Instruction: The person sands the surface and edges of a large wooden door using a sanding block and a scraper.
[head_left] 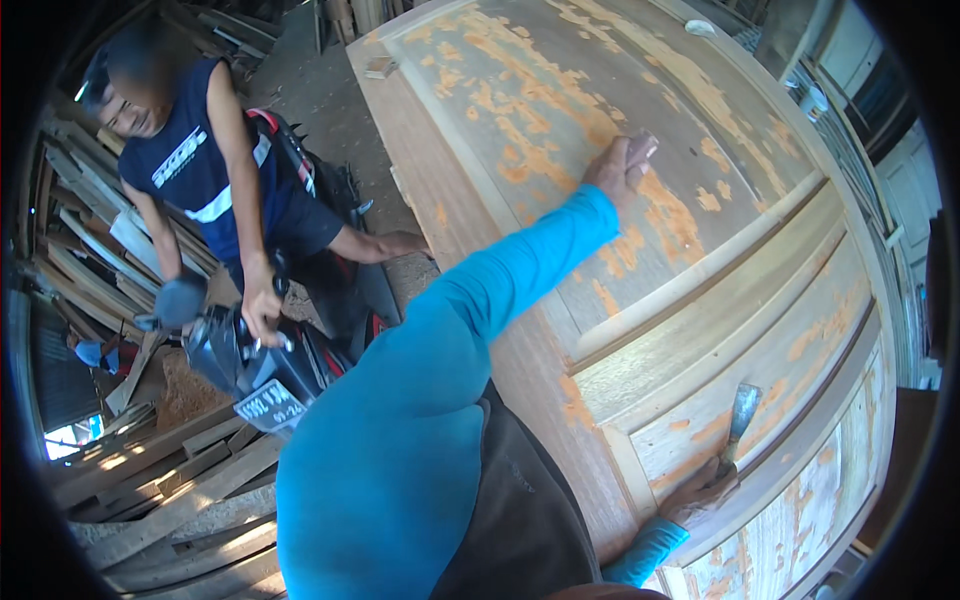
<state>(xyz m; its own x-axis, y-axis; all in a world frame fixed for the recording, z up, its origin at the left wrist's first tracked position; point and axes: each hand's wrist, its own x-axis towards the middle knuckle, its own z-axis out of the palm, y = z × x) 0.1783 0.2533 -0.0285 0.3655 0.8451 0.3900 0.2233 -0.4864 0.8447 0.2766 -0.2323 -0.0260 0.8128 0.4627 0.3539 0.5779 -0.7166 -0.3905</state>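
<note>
Panel lies under both hands: big, framed, w/ filler smeared on in orange patches. Key relation: block sits in L hand, far out over the upper field; its long axis slants up & to the R in view, free end pointing away from the body, filler on either side. L hand is by far the nearer one to that field; R hand is low, closer to the body, well apart. L grip: fingers closed on block. R grip: curled round handle of scraper, blade pointing up-view, aslant to the rails; how firmly, can't tell.

Count: 1 panel, 1 block, 1 scraper, 2 hands; filler patches many, too broken up to no. Also on panel: 1 offcut nr upper L corner, 1 white item at far edge, kind unclear. Off to L: 1 co-worker at 1 motorbike, hand on the bar; boards in piles, lots.
</note>
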